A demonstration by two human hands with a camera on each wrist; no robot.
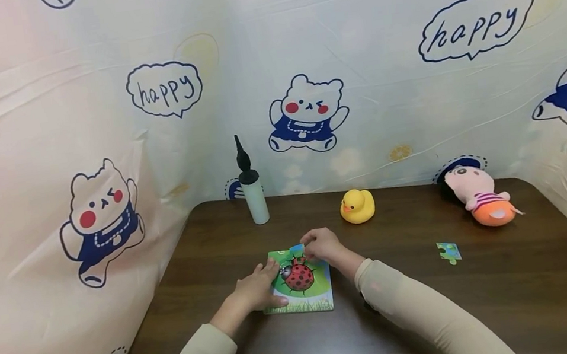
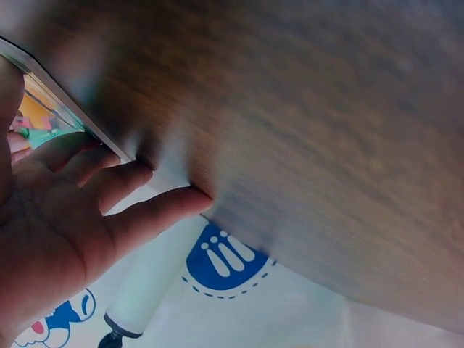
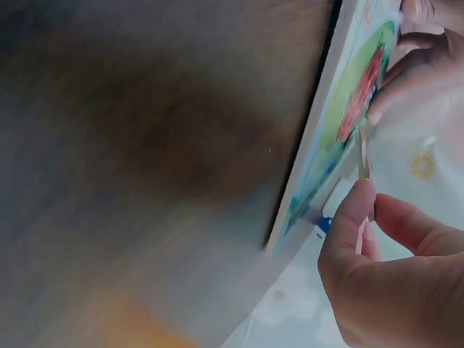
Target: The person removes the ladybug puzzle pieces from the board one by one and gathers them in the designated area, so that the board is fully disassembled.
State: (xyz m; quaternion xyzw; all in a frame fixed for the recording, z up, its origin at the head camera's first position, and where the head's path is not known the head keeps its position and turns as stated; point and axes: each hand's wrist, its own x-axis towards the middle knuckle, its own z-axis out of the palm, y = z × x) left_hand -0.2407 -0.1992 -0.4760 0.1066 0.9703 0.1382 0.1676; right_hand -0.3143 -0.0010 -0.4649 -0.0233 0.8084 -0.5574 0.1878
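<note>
The person's left hand (image 2: 65, 217) spreads its fingers along the left edge of a thin board (image 2: 64, 98), over a dark wood-grained worktop (image 2: 312, 130). Farther off is a pale pump (image 2: 154, 275) with a black tip, against a whitish curtain (image 2: 304, 315) carrying blue prints.

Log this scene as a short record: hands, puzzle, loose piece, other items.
Left hand: rests on the ladybug puzzle
Right hand: pinches a puzzle piece at the puzzle's far right corner
Loose piece: on the table, right of the puzzle
Farther back: upright pump, yellow duck, plush toy
</note>
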